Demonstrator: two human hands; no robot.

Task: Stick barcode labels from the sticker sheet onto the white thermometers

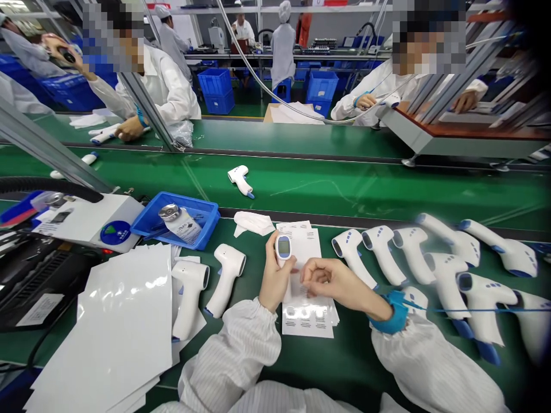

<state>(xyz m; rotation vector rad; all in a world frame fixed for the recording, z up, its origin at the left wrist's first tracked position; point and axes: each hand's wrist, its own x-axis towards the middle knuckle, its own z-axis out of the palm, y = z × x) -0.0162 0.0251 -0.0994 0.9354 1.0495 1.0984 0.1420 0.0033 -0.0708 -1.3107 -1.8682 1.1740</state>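
Note:
My left hand [274,281] is wrapped round a white forehead thermometer [283,248], held upright with its blue-lit screen facing me. My right hand [329,278] sits just to its right, thumb and fingertips pinched against the thermometer's handle; what they pinch is too small to name. Under both hands lies a stack of white label sheets [307,318]. Two white thermometers [225,276] lie to the left of my hands. Several more thermometers [443,269] with blue bases lie in rows to the right. A blue wrist strap [394,312] circles my right wrist.
Large white sheets [116,327] lie at the front left beside a black device [30,275]. A blue tray [176,221] holds a small canister. One thermometer [240,179] lies on the green conveyor belt [344,189]. Co-workers in white coats sit across the belt.

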